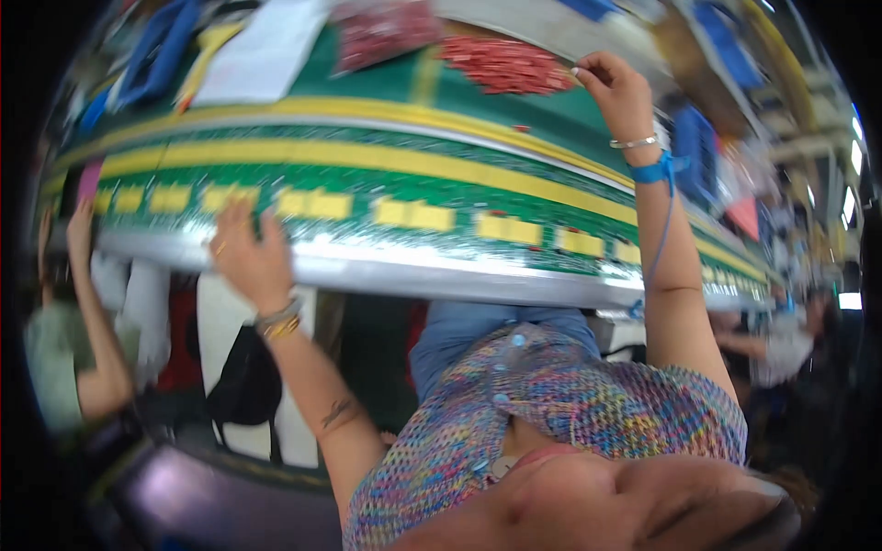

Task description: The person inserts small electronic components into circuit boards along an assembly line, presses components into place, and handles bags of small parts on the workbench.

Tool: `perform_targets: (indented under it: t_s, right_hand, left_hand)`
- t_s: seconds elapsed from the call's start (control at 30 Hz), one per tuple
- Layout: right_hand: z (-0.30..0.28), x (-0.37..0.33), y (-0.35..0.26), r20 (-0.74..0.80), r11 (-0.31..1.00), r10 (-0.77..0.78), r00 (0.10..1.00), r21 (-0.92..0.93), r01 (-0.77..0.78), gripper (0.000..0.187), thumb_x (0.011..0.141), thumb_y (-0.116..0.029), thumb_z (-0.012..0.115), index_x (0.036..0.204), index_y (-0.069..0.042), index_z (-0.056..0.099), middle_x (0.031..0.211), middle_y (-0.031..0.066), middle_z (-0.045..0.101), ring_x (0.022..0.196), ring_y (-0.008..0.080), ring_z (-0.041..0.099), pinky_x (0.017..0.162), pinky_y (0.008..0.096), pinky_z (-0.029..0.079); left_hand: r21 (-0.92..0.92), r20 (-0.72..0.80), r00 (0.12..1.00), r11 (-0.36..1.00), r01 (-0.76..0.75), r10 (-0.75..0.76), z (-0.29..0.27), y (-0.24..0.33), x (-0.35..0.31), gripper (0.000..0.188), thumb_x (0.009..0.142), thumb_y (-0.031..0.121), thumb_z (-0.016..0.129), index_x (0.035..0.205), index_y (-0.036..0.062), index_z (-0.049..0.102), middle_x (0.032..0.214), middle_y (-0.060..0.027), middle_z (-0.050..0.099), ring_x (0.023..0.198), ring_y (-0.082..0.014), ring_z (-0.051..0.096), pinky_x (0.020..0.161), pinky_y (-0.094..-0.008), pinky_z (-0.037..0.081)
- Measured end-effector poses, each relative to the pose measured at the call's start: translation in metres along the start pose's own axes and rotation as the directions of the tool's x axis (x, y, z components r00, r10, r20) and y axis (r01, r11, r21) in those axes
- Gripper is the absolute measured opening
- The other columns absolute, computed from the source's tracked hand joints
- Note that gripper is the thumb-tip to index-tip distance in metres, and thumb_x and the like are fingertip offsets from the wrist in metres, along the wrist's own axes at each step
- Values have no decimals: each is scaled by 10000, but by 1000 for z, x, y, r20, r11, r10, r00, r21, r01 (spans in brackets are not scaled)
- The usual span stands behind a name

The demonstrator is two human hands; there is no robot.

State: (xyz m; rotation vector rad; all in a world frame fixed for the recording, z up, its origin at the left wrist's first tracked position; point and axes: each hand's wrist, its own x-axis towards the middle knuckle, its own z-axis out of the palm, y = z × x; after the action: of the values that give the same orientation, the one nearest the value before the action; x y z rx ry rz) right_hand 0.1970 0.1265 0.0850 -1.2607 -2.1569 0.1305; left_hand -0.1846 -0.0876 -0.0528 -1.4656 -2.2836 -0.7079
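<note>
A long row of green circuit boards (344, 235) with yellow rectangular blocks (413, 215) runs across the bench along a metal rail (367, 264). My left hand (250, 253) rests at the boards' near edge, fingers spread, fingertips by one yellow block; nothing shows in it. Farther off to the right, my right hand (620, 92) is raised beside a heap of small red parts (505, 66). Its thumb and forefinger are pinched together at the heap's right end; whatever they hold is too small and blurred to make out. A blue wrist strap (654, 172) with a cord circles my right wrist.
Behind the boards lie a clear bag of red parts (384, 35), a white sheet (262, 50) and a blue tray (158, 50). Another blue bin (695, 151) stands beyond my right arm. At the left, a co-worker's hand (81, 225) reaches the same line.
</note>
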Motion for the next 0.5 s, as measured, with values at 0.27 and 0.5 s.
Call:
perform_targets:
  t_s: [0.27, 0.5]
  right_hand:
    - [-32, -78, 179, 25, 949, 208, 978, -246, -196, 169, 759, -180, 655, 904, -98, 675, 868, 111, 632, 818, 270, 600, 727, 370, 470]
    - [12, -71, 195, 27, 896, 275, 961, -369, -246, 267, 755, -313, 666, 801, -51, 647, 832, 166, 628, 811, 341, 585, 710, 422, 466]
  left_hand:
    - [47, 74, 997, 999, 4, -8, 8, 8, 6, 366, 875, 301, 505, 1176, 106, 578, 1294, -37, 505, 1214, -263, 432, 1047, -453, 216]
    - [-93, 99, 991, 990, 103, -94, -11, -16, 2, 372, 797, 249, 572, 1121, 69, 601, 1218, -126, 551, 1125, -279, 503, 968, -443, 317]
